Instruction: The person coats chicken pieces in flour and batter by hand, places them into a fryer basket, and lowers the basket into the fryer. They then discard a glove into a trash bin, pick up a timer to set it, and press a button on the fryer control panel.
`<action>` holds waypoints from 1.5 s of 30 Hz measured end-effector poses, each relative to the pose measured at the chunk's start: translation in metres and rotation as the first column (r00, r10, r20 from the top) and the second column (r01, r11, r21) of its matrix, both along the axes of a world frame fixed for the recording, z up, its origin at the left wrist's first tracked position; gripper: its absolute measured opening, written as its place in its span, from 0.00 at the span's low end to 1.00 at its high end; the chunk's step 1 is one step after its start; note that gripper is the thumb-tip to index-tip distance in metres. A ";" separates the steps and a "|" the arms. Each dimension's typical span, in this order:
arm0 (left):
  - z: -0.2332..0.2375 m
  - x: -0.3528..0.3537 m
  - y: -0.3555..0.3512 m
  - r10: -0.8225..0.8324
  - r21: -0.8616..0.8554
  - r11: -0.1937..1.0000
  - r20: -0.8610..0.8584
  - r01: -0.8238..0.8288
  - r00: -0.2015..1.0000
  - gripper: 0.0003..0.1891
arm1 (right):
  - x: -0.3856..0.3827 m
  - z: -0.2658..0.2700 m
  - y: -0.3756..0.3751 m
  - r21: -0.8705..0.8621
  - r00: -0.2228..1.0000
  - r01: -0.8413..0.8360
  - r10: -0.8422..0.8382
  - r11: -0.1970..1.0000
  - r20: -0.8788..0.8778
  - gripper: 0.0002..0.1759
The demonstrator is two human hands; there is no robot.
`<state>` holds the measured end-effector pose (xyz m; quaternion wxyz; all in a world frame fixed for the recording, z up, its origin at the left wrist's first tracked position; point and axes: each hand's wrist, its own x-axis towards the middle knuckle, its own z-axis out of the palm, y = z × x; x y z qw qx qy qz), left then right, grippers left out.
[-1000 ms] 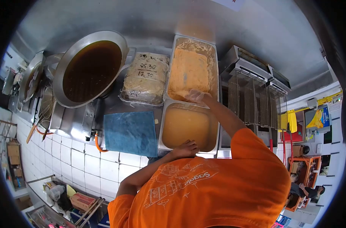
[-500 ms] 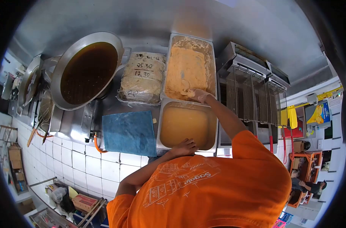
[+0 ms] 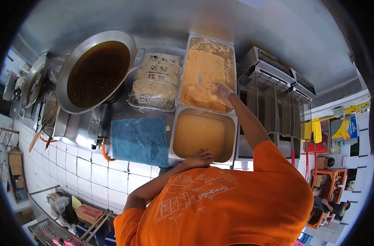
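My right hand (image 3: pixel 222 92), in a clear glove, reaches over the right side of a steel pan (image 3: pixel 233 67) of pale orange breading flour (image 3: pixel 203 69). Its fingers bend down at the flour; whatever they hold, if anything, cannot be made out. In front stands a second steel pan (image 3: pixel 174 139) with cloudy orange-yellow liquid (image 3: pixel 201 133). My bare left hand (image 3: pixel 199 158) lies loosely over the near rim of that pan, fingers stretched to the right and holding nothing visible.
Left of the pans are a wrapped block (image 3: pixel 156 80) with handwritten numbers, a blue cloth (image 3: pixel 139 140) and a large wok (image 3: pixel 64 88) of dark oil. Wire fryer baskets (image 3: pixel 273 100) with red handles stand on the right. A person (image 3: pixel 338 206) is in the far right background.
My right hand has moved away from me and slightly right, from the near edge of the flour pan toward its middle right. My left hand stays on the rim.
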<state>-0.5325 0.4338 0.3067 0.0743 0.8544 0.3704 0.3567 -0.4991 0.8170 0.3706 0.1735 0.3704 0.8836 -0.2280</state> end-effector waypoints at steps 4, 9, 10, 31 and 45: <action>0.011 -0.003 -0.003 0.008 -0.011 1.000 -0.012 -0.008 1.000 0.14 | 0.000 -0.026 0.005 0.259 0.982 -0.103 0.140 0.960 -0.127 0.27; 0.013 -0.003 -0.002 0.014 0.006 1.000 0.011 -0.014 1.000 0.13 | -0.002 -0.054 0.014 0.216 0.989 -0.146 0.148 0.965 0.007 0.26; 0.013 -0.003 -0.001 0.019 0.020 1.000 0.002 -0.019 1.000 0.13 | -0.001 -0.057 0.014 0.139 0.991 -0.127 0.119 0.982 0.062 0.26; -0.002 0.001 -0.002 0.073 -0.019 0.997 -0.154 -0.077 0.985 0.10 | -0.121 -0.023 -0.016 0.279 0.976 -0.176 0.204 0.944 -0.074 0.26; 0.001 -0.003 -0.001 0.057 -0.009 0.998 -0.151 -0.059 0.987 0.08 | -0.136 -0.083 0.007 0.438 0.889 -0.446 0.328 0.780 0.320 0.18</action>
